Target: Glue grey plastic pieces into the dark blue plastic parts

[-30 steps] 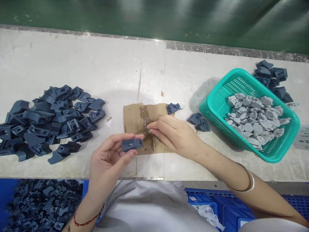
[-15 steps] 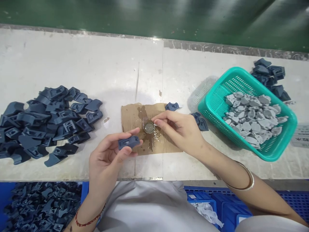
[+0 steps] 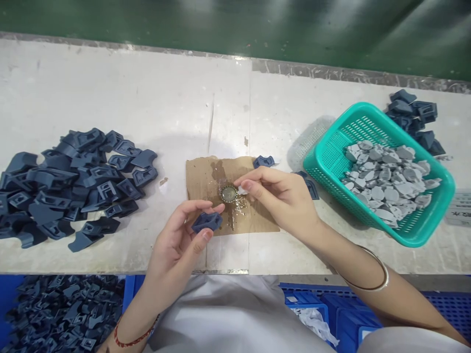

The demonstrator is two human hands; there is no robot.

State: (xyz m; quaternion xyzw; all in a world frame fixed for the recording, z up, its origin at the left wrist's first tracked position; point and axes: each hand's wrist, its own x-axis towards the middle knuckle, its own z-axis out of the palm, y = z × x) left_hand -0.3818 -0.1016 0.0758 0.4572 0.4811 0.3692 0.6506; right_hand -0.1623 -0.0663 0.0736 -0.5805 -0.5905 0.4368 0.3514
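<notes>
Between the thumb and fingers of my left hand (image 3: 182,240) is a dark blue plastic piece (image 3: 206,222), held over the lower left edge of a brown cardboard sheet (image 3: 267,220). My right hand (image 3: 285,196) pinches a small whitish piece (image 3: 242,190) just right of a small round metal cap (image 3: 228,194). The cap lies on the cardboard and has liquid in it. Wet, shiny spots surround it. Behind my right hand, one blue piece (image 3: 264,161) rests at the cardboard's top right corner.
Many blue pieces (image 3: 84,171) are heaped at the left. A green basket (image 3: 320,169) with light grey pieces (image 3: 386,176) stands at the right, and more blue pieces (image 3: 427,112) lie behind it. Blue bins (image 3: 353,323) sit below the table's front edge.
My left hand has moved right, nearer the cap, and the blue piece has turned in its fingers. My right hand has shifted slightly right, and the whitish piece now shows in its fingertips.
</notes>
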